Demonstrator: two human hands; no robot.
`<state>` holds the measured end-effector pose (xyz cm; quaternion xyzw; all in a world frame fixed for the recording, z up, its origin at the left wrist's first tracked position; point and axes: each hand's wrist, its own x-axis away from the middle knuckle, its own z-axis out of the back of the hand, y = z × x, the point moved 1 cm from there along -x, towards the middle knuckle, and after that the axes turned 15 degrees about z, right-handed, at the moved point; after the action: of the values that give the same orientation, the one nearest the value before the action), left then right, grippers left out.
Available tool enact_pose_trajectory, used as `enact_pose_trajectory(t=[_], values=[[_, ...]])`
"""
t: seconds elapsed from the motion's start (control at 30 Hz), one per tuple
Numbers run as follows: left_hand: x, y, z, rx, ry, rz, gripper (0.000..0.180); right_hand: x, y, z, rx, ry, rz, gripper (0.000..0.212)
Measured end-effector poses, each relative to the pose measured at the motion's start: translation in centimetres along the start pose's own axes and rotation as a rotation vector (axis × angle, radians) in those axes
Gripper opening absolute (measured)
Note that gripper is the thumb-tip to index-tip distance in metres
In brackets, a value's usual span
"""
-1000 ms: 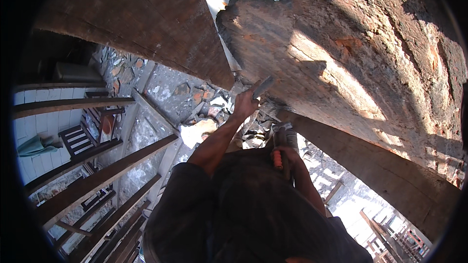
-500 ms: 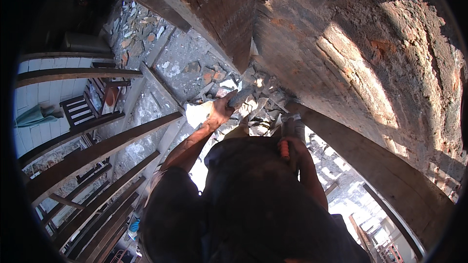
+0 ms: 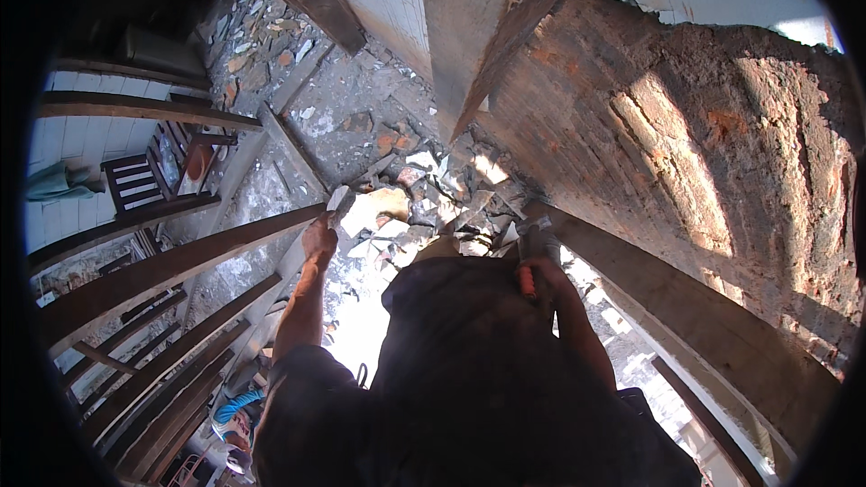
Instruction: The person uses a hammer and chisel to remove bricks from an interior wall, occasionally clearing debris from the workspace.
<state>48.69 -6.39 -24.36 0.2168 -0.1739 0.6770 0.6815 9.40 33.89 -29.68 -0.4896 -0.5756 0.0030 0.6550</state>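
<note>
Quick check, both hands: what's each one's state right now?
Left hand: closed, holding a grey chunk.
Right hand: closed on an orange-red handle; what it belongs to is unclear.

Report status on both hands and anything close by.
Left hand gripping flat grey fragment. Right hand on red-orange handle. Long brown wooden bar beside left hand; grey-white broken rubble beneath.

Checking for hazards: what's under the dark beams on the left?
Between the dark beams, a green cloth and slatted furniture show below; whatever the beams cover cannot be seen.
</note>
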Motion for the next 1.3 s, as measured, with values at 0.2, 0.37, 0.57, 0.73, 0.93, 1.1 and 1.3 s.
enact_pose_trajectory(t=[0.2,0.37,0.57,0.73,0.93,1.1,1.3], values=[[-0.5,3.2,-3.1,-0.006,-0.183,-0.179,0.051,-1.8,1.1,-0.4,-0.022,-0.116,0.141,0.028],[-0.1,11.5,-4.3,0.249,-0.355,-0.543,0.043,1.7,-4.9,-3.0,-0.375,-0.208,-0.146,0.022],[9.5,25.7,1.3,0.301,-0.642,-0.837,0.045,6.1,-12.9,-6.0,-0.637,-0.110,-0.137,0.021],[17.4,31.6,3.4,0.135,-0.999,-0.712,0.044,10.3,-20.9,-9.0,-0.357,0.152,0.124,0.015],[19.1,32.3,2.4,0.564,-1.651,-0.382,0.067,8.0,-21.8,-8.7,-0.052,0.256,0.553,0.016],[18.8,31.8,3.4,0.689,-1.534,-0.438,0.058,7.7,-22.7,-8.6,0.077,0.266,0.668,0.022],[17.7,29.5,2.5,0.729,-1.376,-0.303,0.046,12.5,-22.0,-8.7,0.292,0.371,0.712,0.026]])
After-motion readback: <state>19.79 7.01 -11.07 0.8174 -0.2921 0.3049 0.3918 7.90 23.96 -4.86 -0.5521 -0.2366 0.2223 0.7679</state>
